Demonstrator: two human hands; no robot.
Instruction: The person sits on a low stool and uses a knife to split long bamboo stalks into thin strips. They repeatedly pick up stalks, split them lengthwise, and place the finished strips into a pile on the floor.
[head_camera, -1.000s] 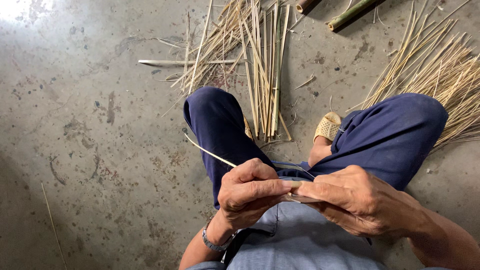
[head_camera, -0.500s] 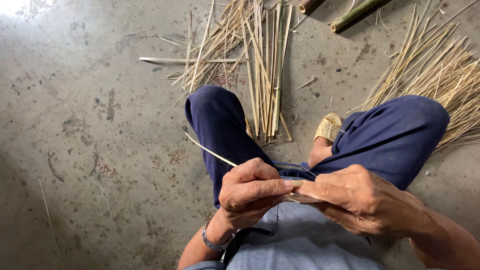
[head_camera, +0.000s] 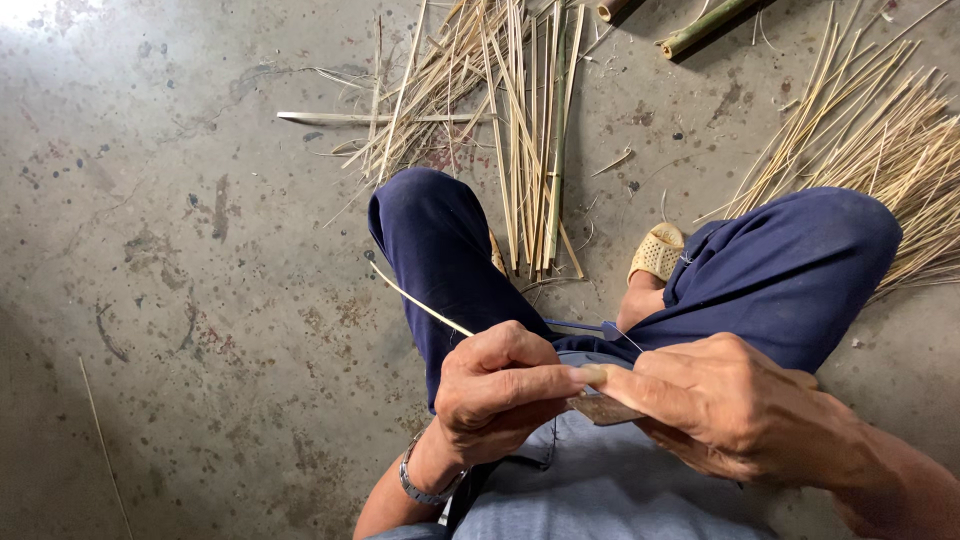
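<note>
Two hands pinching a thin pale bamboo sliver over the lap.

The left hand (head_camera: 500, 385) is curling its fingers shut around the thin pale bamboo sliver (head_camera: 425, 308), thumb pressing toward the right hand (head_camera: 725, 405), which is gripping a small dark flat blade (head_camera: 600, 408) (mostly hidden under the fingers) at the same spot. From that pinch the sliver is running up and to the left, its long axis slanting past the dark blue trouser knee (head_camera: 440, 240), free end over the grey concrete floor (head_camera: 200, 250). The left hand is the nearer to the free length. Beyond the knee, a bundle of split bamboo strips (head_camera: 525, 130) is lying.
</note>
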